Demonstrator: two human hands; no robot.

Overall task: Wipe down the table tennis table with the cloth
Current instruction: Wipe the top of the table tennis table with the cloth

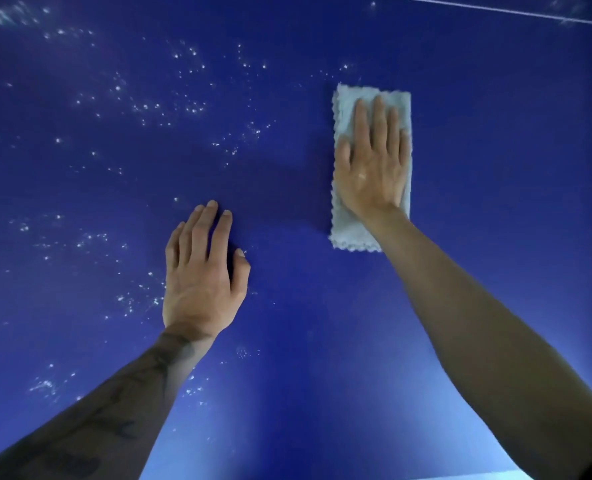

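On the blue worktop (495,150), right of the middle and toward its far side, lay the cloth (348,232): pale grey-blue, folded to a long rectangle with scalloped edges, long side running from near to far.

Right hand (370,161): flat on top of the cloth, palm down, fingers straight and slightly spread, pointing to the far side. Fingertips stopped short of the cloth's far edge, and the wrist crossed its near right corner. No curl or pinch seen; the hand pressed rather than gripped.

Left hand (202,271): flat on the bare worktop, palm down, fingers straight and close together, thumb out to the right. It held nothing. It sat nearer to the person than the cloth, to the cloth's left and apart from it. Dark markings showed on the left forearm (114,410).

Surface: white specks (190,109) scattered over the left half of the worktop, from the far left down to beside the left hand. Surface around and to the right of the cloth showed plain blue.

A thin white line (495,8) ran across the far right part of the worktop.
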